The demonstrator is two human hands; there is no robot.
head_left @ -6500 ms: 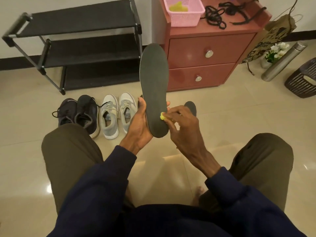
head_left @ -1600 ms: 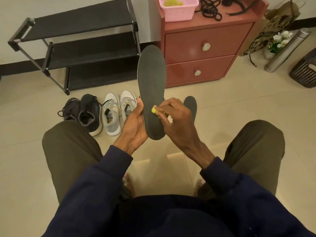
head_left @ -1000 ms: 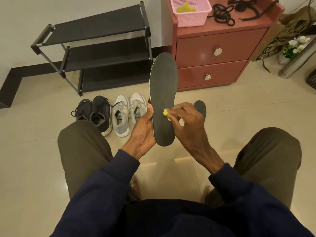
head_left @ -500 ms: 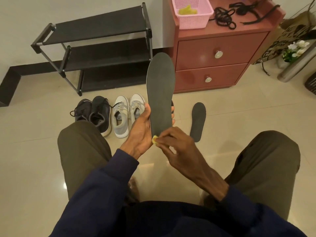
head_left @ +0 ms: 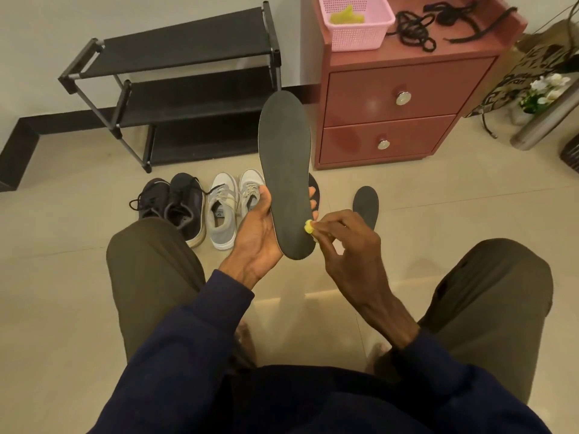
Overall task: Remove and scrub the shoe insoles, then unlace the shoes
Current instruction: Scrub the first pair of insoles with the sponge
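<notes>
A dark grey insole (head_left: 286,164) stands upright in front of me, gripped near its heel end by my left hand (head_left: 258,234). My right hand (head_left: 347,245) pinches a small yellow scrubber (head_left: 309,227) against the insole's lower right edge. A second dark insole (head_left: 365,205) lies flat on the floor behind my right hand. On the floor to the left stand a pair of black sneakers (head_left: 175,205) with laces and a pair of grey-white sneakers (head_left: 233,203), also laced.
A black shoe rack (head_left: 188,89) stands against the wall. A red two-drawer cabinet (head_left: 398,104) carries a pink basket (head_left: 357,23) and loose black laces (head_left: 416,26). A paper bag, flowers and a metal flask (head_left: 545,120) are at right. My knees frame the tiled floor.
My right hand with the yellow scrubber has moved up from the insole's heel tip to its lower right edge, hiding part of the floor insole. The left hand keeps its grip.
</notes>
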